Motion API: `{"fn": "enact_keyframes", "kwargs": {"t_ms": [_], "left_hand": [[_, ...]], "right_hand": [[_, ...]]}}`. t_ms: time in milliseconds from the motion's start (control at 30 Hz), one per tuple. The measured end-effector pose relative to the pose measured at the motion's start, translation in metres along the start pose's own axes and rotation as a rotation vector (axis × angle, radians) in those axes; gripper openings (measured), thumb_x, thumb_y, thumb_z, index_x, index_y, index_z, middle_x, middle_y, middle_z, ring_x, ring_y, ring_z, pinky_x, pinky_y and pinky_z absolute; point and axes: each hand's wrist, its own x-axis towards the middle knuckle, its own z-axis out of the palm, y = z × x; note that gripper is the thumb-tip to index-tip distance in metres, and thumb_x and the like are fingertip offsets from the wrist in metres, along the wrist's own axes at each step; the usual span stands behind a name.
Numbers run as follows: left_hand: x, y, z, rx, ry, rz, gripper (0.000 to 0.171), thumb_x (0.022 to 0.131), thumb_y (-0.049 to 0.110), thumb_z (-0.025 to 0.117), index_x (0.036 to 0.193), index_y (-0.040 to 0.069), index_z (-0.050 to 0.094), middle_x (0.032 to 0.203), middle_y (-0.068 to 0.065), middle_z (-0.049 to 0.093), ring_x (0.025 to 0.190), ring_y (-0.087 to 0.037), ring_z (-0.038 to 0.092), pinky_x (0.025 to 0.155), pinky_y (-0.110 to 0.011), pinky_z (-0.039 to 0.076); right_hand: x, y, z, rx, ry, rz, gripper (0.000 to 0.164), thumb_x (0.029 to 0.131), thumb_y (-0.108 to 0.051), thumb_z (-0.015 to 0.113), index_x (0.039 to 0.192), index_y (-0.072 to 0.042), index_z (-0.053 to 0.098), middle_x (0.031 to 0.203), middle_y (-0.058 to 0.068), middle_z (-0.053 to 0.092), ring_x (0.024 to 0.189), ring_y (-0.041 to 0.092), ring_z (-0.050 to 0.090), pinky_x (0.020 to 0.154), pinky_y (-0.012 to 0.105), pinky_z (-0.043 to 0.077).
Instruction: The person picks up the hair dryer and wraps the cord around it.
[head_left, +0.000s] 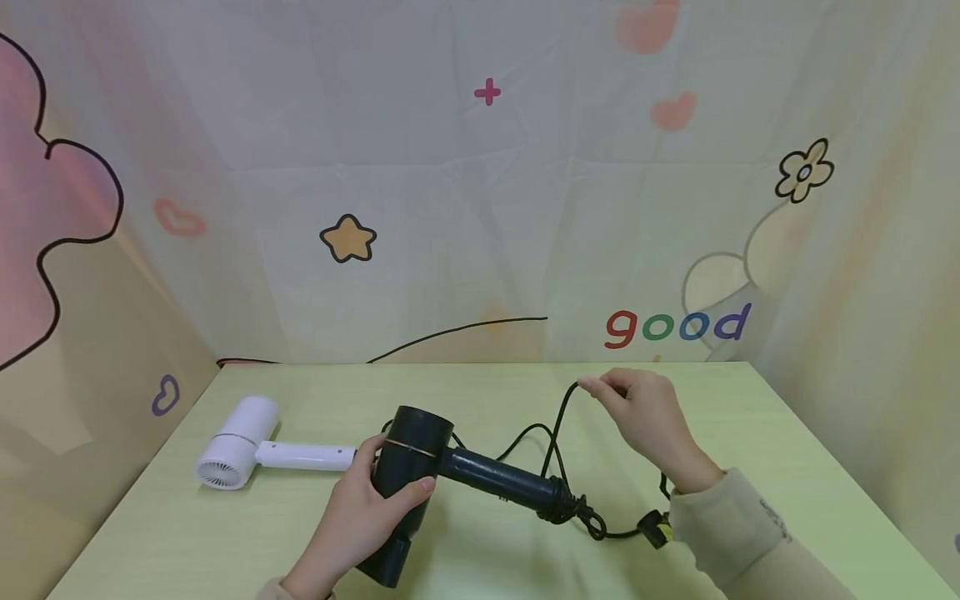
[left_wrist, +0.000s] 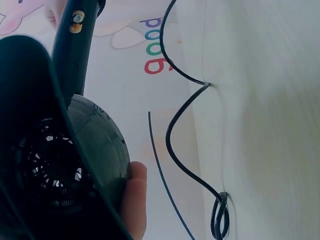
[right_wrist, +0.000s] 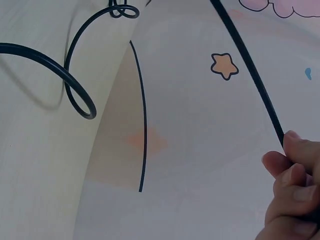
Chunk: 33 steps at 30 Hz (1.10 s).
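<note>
On the head view's near side, my left hand (head_left: 360, 504) grips the barrel of a black hair dryer (head_left: 491, 479), thumb across its front. Its nozzle points down toward me and its handle angles to the right. In the left wrist view the open nozzle (left_wrist: 25, 65) fills the left side, with fingertips (left_wrist: 135, 200) against the barrel. Higher on the right, my right hand (head_left: 645, 417) pinches the dryer's black cord (right_wrist: 252, 72) between thumb and fingers, lifting a loop of it. More cord is wrapped and knotted round the handle's end (head_left: 558, 500).
A white hair dryer (head_left: 247, 429) lies on the left of the pale table (head_left: 480, 567), its handle end hidden behind my left hand. A black piece with a yellow-green patch (head_left: 655, 529) hangs on the cord near my right sleeve. A printed curtain (head_left: 480, 208) stands behind.
</note>
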Motion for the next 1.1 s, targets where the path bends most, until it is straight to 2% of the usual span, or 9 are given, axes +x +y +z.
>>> {"fn": "enact_keyframes", "kwargs": {"t_ms": [267, 500, 800, 900, 1100], "left_hand": [[0.005, -0.006, 0.003, 0.065, 0.040, 0.012, 0.085, 0.075, 0.044, 0.077, 0.142, 0.016, 0.032, 0.100, -0.013, 0.064, 0.073, -0.017, 0.062, 0.060, -0.031, 0.049], [0.009, -0.007, 0.006, 0.119, 0.089, 0.017, 0.086, 0.075, 0.048, 0.075, 0.142, 0.015, 0.031, 0.098, -0.012, 0.065, 0.071, -0.016, 0.061, 0.057, -0.031, 0.047], [0.011, -0.007, 0.008, 0.143, 0.121, 0.051, 0.085, 0.077, 0.048, 0.073, 0.142, 0.013, 0.031, 0.100, -0.013, 0.065, 0.071, -0.016, 0.061, 0.056, -0.030, 0.046], [0.012, -0.006, 0.008, 0.140, 0.121, 0.049, 0.084, 0.079, 0.046, 0.073, 0.143, 0.013, 0.030, 0.101, -0.013, 0.065, 0.070, -0.016, 0.062, 0.056, -0.030, 0.046], [0.014, -0.005, 0.008, 0.126, 0.125, 0.034, 0.085, 0.081, 0.046, 0.071, 0.144, 0.011, 0.026, 0.100, -0.015, 0.064, 0.068, -0.016, 0.062, 0.056, -0.030, 0.048]], "right_hand": [[-0.004, -0.010, -0.009, -0.002, -0.013, -0.021, 0.028, 0.091, -0.032, 0.062, 0.078, -0.010, 0.072, 0.053, -0.003, 0.043, 0.045, 0.007, 0.034, 0.047, 0.023, 0.031], [-0.008, -0.020, -0.019, -0.028, -0.054, -0.029, 0.026, 0.090, -0.034, 0.064, 0.074, -0.015, 0.072, 0.052, -0.007, 0.042, 0.047, 0.006, 0.034, 0.050, 0.022, 0.033], [-0.020, -0.043, -0.031, -0.061, -0.129, -0.061, 0.025, 0.088, -0.038, 0.065, 0.070, -0.022, 0.070, 0.053, -0.010, 0.043, 0.050, 0.003, 0.033, 0.049, 0.021, 0.032], [-0.023, -0.048, -0.034, -0.081, -0.141, -0.088, 0.024, 0.087, -0.038, 0.065, 0.070, -0.023, 0.070, 0.053, -0.011, 0.046, 0.050, 0.002, 0.033, 0.049, 0.021, 0.033], [-0.027, -0.055, -0.034, -0.087, -0.150, -0.114, 0.020, 0.086, -0.033, 0.068, 0.069, -0.023, 0.070, 0.051, -0.013, 0.041, 0.049, 0.001, 0.031, 0.047, 0.019, 0.030]]}}
